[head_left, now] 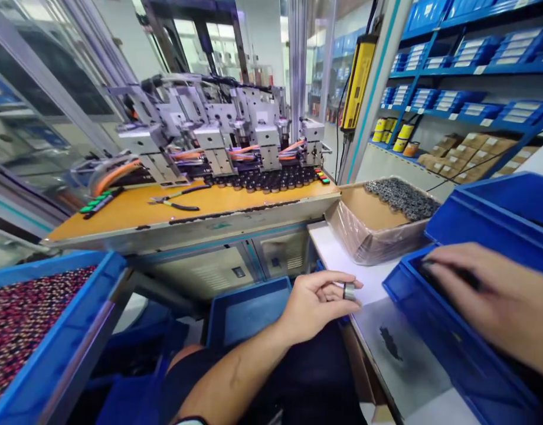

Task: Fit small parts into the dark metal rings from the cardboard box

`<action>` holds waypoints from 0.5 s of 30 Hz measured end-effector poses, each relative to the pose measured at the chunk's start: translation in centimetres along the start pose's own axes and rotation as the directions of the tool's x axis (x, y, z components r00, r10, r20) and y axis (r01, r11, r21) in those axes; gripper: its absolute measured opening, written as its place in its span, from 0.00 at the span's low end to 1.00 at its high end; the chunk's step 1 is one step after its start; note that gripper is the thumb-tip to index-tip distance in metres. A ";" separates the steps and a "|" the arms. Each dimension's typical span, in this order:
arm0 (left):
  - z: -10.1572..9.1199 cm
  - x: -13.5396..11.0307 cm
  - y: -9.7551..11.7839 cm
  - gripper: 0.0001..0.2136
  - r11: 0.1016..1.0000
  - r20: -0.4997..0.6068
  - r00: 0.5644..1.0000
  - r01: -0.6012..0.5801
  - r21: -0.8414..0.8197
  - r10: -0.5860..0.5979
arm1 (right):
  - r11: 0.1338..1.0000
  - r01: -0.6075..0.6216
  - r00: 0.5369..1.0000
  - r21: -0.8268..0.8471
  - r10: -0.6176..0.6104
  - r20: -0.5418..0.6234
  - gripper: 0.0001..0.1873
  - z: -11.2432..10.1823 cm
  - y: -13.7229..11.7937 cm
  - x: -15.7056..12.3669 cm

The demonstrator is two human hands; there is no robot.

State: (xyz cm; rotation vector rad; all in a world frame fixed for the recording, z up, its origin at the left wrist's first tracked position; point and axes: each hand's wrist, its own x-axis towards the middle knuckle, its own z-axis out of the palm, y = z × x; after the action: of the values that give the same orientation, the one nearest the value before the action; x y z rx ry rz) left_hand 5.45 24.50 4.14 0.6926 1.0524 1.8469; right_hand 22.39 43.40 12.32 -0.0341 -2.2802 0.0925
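My left hand point(318, 301) hovers over the edge of a white side table point(337, 254) and pinches a small grey metal ring point(349, 290) between thumb and fingers. My right hand point(493, 295) reaches into a blue plastic bin point(413, 301) at the right, fingers curled down inside it; whatever they hold is blurred and hidden. A cardboard box point(369, 227) lined with plastic and filled with small dark ring parts point(402, 198) stands just behind the bin.
An orange workbench point(209, 203) carries a machine with a row of grey heads point(227, 133), black parts beneath them and pliers point(174, 202). A blue bin of red and dark parts point(19, 319) sits at left. Shelves with blue boxes point(470, 77) fill the right.
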 end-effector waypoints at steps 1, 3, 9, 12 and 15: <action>0.3 0.1 0.0 0.21 1.000 0.013 1.000 0.001 -0.003 -0.001 | 0.995 0.029 0.999 0.091 -0.032 0.036 0.05 1.1 -1.0 -0.4; 1.0 0.1 -0.2 0.20 1.000 0.037 0.999 0.001 0.003 -0.001 | 0.957 0.007 0.996 0.291 -0.032 0.081 0.09 3.0 -2.8 -1.6; 2.0 0.1 -1.2 0.21 0.996 0.077 0.996 0.046 0.080 -0.052 | 0.899 -0.023 0.992 0.438 -0.035 0.124 0.14 4.4 -3.8 -3.5; 2.2 0.3 -1.7 0.23 0.994 0.081 0.993 0.082 0.072 -0.088 | 0.912 -0.005 0.995 0.409 -0.036 0.094 0.16 4.2 -3.4 -3.6; 2.3 0.5 -1.8 0.24 0.995 0.062 0.994 0.083 0.054 -0.087 | 0.923 0.026 0.996 0.385 -0.058 0.070 0.17 4.1 -3.5 -3.6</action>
State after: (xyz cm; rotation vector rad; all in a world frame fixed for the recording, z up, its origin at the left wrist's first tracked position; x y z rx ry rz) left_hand 7.78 26.33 3.69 0.7221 1.0746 1.7187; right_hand 21.63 39.51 7.18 0.2277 -2.3027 0.5252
